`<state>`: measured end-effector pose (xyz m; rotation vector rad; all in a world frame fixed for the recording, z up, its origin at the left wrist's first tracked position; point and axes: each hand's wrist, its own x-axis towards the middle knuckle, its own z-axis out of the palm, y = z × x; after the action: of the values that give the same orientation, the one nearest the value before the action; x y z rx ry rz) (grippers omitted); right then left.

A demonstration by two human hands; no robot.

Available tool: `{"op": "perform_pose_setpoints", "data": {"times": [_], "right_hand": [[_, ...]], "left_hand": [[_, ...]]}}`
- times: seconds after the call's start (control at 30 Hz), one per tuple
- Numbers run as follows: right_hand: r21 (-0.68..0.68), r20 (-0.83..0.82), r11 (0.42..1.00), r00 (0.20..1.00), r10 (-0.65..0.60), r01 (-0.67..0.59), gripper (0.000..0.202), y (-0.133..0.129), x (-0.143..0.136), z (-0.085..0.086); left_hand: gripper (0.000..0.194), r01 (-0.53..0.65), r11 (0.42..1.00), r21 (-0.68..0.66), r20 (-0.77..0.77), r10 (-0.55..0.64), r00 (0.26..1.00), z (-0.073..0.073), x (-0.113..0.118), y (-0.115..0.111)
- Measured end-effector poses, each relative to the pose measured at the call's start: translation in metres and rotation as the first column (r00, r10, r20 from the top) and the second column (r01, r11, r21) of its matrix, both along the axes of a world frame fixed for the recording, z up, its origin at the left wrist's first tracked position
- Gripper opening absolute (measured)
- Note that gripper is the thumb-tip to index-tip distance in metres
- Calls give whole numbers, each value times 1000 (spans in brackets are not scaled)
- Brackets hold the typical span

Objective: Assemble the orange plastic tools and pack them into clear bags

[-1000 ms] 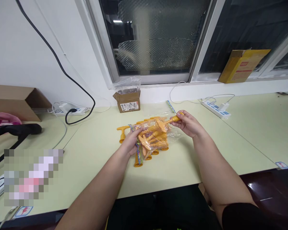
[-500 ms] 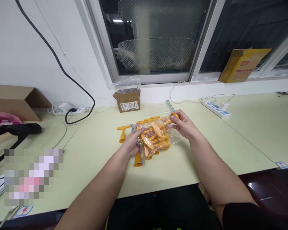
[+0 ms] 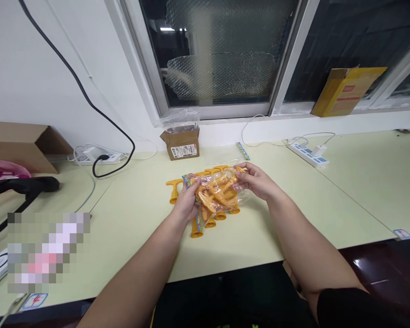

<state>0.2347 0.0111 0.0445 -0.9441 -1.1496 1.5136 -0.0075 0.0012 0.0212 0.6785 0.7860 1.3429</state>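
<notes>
The left hand [image 3: 186, 200] clamps one end of a clear plastic bag with a patterned edge [image 3: 198, 221], full of yellow-orange plastic T-shaped pieces [image 3: 220, 193]. The right hand [image 3: 254, 181] pinches one piece at the other end, above similar pieces [image 3: 174, 191] between the pale green bench's [image 3: 123, 255] front and back edges.

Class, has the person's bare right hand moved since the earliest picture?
Yes: the bare right hand has moved left, farther from the white plastic power strip on its right.
</notes>
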Motion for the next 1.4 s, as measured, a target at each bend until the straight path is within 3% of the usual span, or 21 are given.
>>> {"op": "perform_pose_setpoints", "data": {"times": [0.2,0.3,0.47,0.6,0.83,1.1,1.2,1.3,1.4], "right_hand": [[-166,-220,983,969,-117,81,19,5,-10,-1],[-132,-260,991,964,-51,17,20,3,-13,-1],[-45,-158,994,984,87,-95,40,-6,-10,2],[2,-150,980,969,197,-199,31,-8,-10,5],[-31,-244,970,942,229,-243,29,-5,-6,5],[-15,-49,953,952,301,-302,57,-8,-1,4],[75,75,969,971,229,-234,53,-6,-4,-1],[134,156,984,983,97,-119,34,-1,-8,-8],[200,195,980,979,-62,22,32,4,-13,-12]], "left_hand": [[56,82,996,35,-100,-78,992,4,-2,-6],[69,107,990,95,-193,-87,977,6,-2,-11],[71,87,991,100,-249,-60,967,6,-2,-11],[68,53,993,108,-250,-25,968,3,-3,-8],[58,48,994,98,-206,-27,978,3,-5,-5],[60,128,986,106,-148,-112,983,11,-10,-7],[65,162,980,115,-172,-141,975,11,-11,-8],[67,187,977,104,-183,-166,969,10,-10,-9],[66,151,986,74,-208,-132,969,10,-7,-10]]}}
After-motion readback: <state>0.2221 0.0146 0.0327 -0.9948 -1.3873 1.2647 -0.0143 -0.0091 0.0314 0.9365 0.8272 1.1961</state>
